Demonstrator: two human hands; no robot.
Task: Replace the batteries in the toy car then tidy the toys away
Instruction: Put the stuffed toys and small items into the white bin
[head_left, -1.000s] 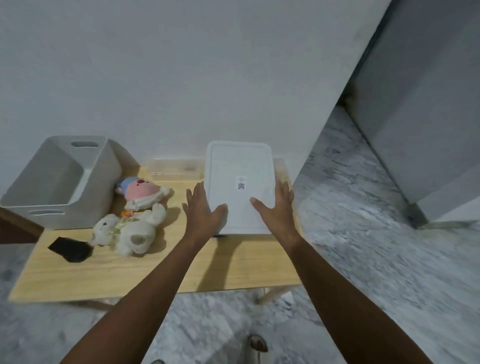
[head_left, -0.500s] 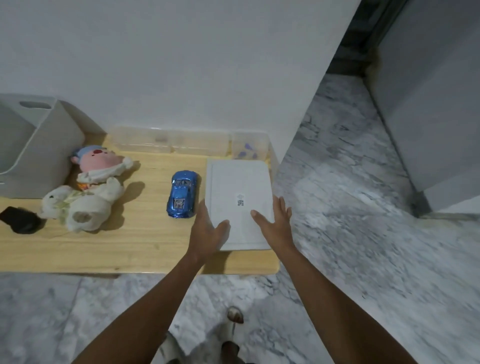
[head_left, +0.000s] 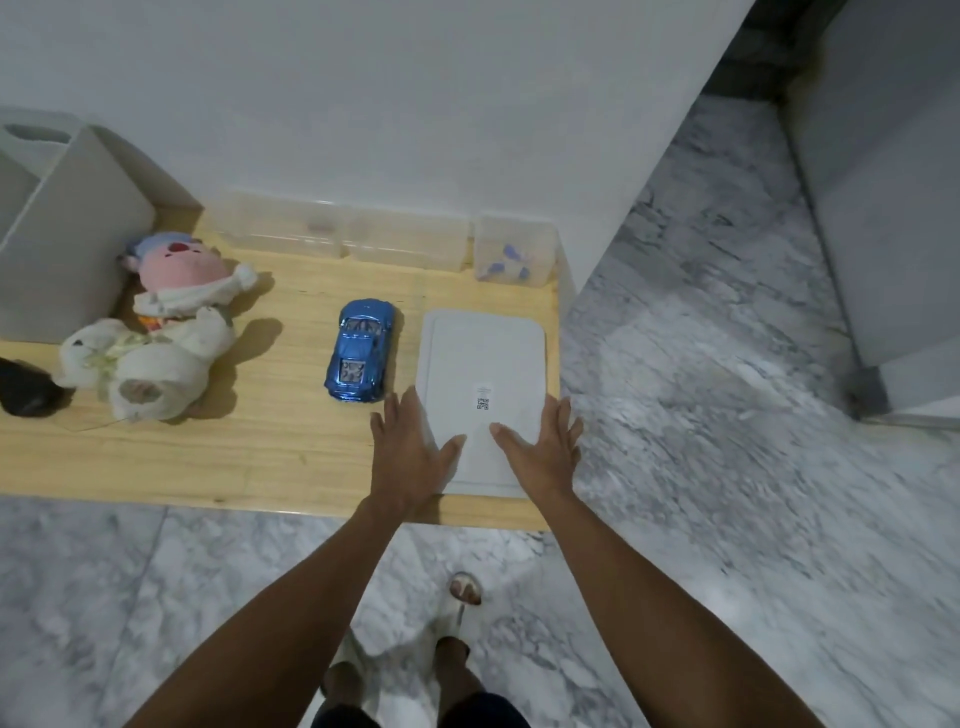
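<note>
Wooden tabletop (head_left: 260, 457) with grey bin (head_left: 67, 234) far left, plush toys (head_left: 156, 338) beside it, then blue toy car (head_left: 361, 351) upright, just left of white lid (head_left: 483, 384). Left hand (head_left: 410, 452) and right hand (head_left: 540, 452) spread flat, gripping nothing, pressing lid's near corners. Probably parking lid aside, freeing both hands for car.

Both bare forearms come up from the bottom edge of the frame and converge toward the centre. The left hand (head_left: 410, 452) sits just left of centre, palm down, fingers together and pointing up the frame, thumb splayed out to the right. The right hand (head_left: 543, 449) mirrors it just right of centre, palm down, fingers slightly spread, thumb angled left toward its partner. Neither hand is curled closed; wrists are straight. Two feet show at bottom centre.
</note>
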